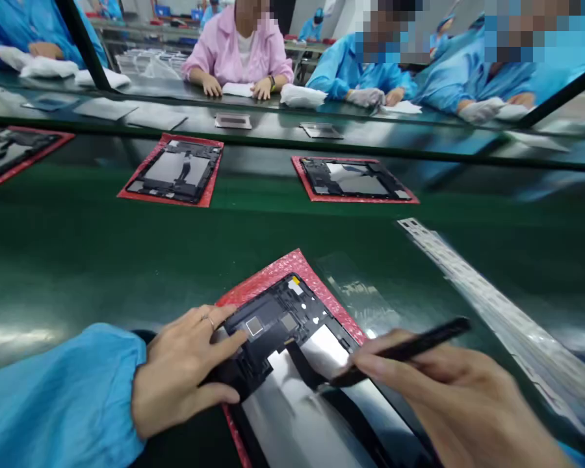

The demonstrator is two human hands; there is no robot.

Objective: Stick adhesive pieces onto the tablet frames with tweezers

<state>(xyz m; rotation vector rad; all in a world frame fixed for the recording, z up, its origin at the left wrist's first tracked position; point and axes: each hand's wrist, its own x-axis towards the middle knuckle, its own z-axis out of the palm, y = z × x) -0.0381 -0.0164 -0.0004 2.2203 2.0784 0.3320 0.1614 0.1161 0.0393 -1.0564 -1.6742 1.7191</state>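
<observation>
Green worktop (pixel 102 253), dark rail (pixel 273 141) along its far edge. Near that edge, three opened devices on red sheets: one at the far left corner (pixel 10 153), cut by the view; one left of middle (pixel 175 170); one right of middle (pixel 358 181). Beyond the rail: two metal plates (pixel 233 121) (pixel 320 130), flat white packets (pixel 106 108), a co-worker in pink (pixel 246 49), others in blue, several hands on white cloths or packets.

Toward the right edge of the worktop, a long bundle of pale strips (pixel 497 309) slants toward the near right corner. Clear film (pixel 355 289) just beside the near red sheet (pixel 270 278), on its right. Both own hands cover parts of the device's sides.

Near tablet-like device (pixel 292 403): middle of the near edge, on its red sheet, tilted, lower end out of view. Left hand (pixel 185 370) spread on its left side, fingers resting on the dark frame. Right hand (pixel 448 390) over its right side, pinching black tweezers (pixel 414 343); tips at the black ribbon (pixel 305 367), contact unclear.

Device: back off, dark upper section, silver square (pixel 254 326), yellow tab (pixel 296 281) at top corner, shiny silver panels below, ribbon across them.
</observation>
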